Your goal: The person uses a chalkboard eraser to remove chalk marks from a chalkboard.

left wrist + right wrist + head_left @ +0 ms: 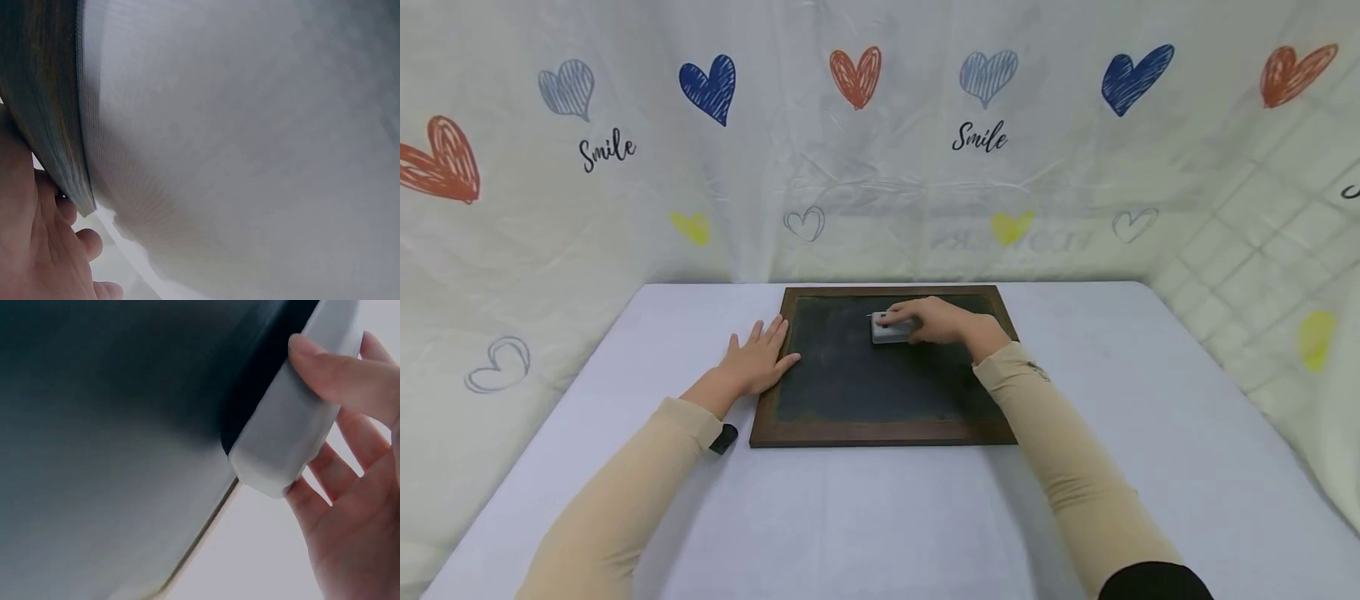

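A dark chalkboard (pixel 850 383) in a brown wooden frame lies flat on the white table. My right hand (pixel 943 321) grips a grey-white board eraser (pixel 891 333) and holds it against the upper middle of the board. In the right wrist view the thumb and fingers sit on opposite sides of the eraser (pixel 287 425), whose dark pad faces the board surface (pixel 112 450). Fingers spread, my left hand (pixel 752 358) rests on the left side of the frame. The left wrist view shows the frame's edge (pixel 53 112) beside the left hand (pixel 47 250).
White cloth covers the table (pixel 880 517) around the board. Behind and at both sides hangs a pale curtain (pixel 895 175) printed with hearts and the word Smile. A small black piece (pixel 724 438) shows at the left cuff.
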`<state>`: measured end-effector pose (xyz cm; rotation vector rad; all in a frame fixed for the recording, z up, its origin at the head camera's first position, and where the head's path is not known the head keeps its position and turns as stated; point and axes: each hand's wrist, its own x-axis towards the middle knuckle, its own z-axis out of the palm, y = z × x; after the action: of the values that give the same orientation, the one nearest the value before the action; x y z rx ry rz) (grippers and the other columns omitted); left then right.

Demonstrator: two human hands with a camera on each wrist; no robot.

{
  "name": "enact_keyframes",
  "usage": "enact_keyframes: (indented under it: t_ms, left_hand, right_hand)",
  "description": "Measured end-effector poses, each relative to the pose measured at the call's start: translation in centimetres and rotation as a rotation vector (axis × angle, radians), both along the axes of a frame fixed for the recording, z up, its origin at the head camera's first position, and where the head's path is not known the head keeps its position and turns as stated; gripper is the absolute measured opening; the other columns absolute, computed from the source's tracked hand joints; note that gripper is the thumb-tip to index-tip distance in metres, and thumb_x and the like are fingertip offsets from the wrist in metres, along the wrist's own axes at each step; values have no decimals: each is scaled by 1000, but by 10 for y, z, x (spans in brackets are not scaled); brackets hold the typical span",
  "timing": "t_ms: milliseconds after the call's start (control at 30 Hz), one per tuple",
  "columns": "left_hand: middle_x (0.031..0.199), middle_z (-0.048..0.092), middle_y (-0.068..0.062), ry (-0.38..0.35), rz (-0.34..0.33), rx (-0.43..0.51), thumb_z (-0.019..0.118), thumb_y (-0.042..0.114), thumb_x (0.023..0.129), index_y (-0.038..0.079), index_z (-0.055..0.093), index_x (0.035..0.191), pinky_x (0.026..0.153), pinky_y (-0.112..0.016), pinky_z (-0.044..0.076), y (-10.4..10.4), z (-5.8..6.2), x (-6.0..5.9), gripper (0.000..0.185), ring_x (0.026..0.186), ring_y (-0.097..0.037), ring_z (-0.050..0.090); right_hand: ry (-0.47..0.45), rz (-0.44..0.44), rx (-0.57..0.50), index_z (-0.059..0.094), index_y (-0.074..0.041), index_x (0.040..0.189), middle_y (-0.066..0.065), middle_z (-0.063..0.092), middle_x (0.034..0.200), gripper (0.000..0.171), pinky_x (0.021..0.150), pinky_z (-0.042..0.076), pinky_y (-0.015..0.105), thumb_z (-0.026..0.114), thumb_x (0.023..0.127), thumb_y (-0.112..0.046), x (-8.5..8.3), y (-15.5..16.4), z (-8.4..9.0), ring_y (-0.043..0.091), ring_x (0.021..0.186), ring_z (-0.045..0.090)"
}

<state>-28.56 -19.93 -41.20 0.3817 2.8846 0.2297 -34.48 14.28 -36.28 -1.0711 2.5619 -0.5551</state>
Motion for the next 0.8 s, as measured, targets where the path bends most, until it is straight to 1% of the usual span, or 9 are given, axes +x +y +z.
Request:
enact_keyframes:
  t_ms: [100,200,267,367,433,500,600,667,800]
  left_hand:
    - [171,0,-17,0,2,0,35,47,111,1,4,164,115,-73,1,0,-1,0,76,155,-43,0]
    - [171,0,-17,3,3,-3,35,47,111,0,5,164,115,-72,1,0,-1,-1,77,155,-43,0]
    - [171,0,-17,6,4,-10,34,48,111,0,5,164,116,-72,2,0,-1,-1,77,155,-43,1]
    - [171,0,-17,6,3,-15,35,47,111,0,5,164,116,-72,2,-1,0,-1,77,155,-44,1]
    - [171,-1,-16,-1,3,-27,34,48,111,1,4,164,116,-72,2,0,0,-2,77,155,-43,0]
    - [171,-1,-16,-1,4,-30,34,48,111,1,4,164,116,-72,2,0,0,-2,77,155,-43,0]
    - [171,0,-17,-1,7,-27,35,47,111,0,5,164,116,-72,2,0,2,-2,77,155,-44,1]
    - [171,1,-18,1,5,-23,36,47,111,0,6,164,116,-72,2,0,2,-2,77,155,-44,1]
    - [171,1,-17,-2,1,-28,35,47,111,0,5,164,116,-72,2,1,1,-2,77,155,-44,1]
  right_hand:
    - [6,-36,-15,53,-10,151,23,37,160,63,104,45,53,70,93,8,2,30,1,44,145,36]
    - [31,-59,-31,53,-7,151,27,37,158,63,99,48,53,70,92,9,4,56,0,47,143,38]
    - [45,-56,-40,53,-6,150,29,38,157,63,95,50,51,70,92,9,4,65,-1,48,141,40]
    - [43,-53,-34,53,-5,150,30,38,156,62,85,50,44,69,91,10,3,65,0,46,129,52]
    - [36,-61,-9,53,-6,150,29,37,157,63,81,47,42,70,91,10,2,60,1,45,125,55]
    - [31,-78,19,53,-8,151,26,37,158,64,83,48,43,70,91,9,1,51,2,43,126,55]
    - [46,-78,56,51,-11,152,23,36,160,66,94,50,47,72,92,6,-1,31,1,42,137,46]
    - [60,-69,78,51,-13,153,20,36,161,66,100,49,48,73,93,4,-1,11,0,40,140,45]
    - [85,-21,129,47,-16,156,17,34,163,66,107,45,47,71,96,-2,5,-37,0,37,141,44]
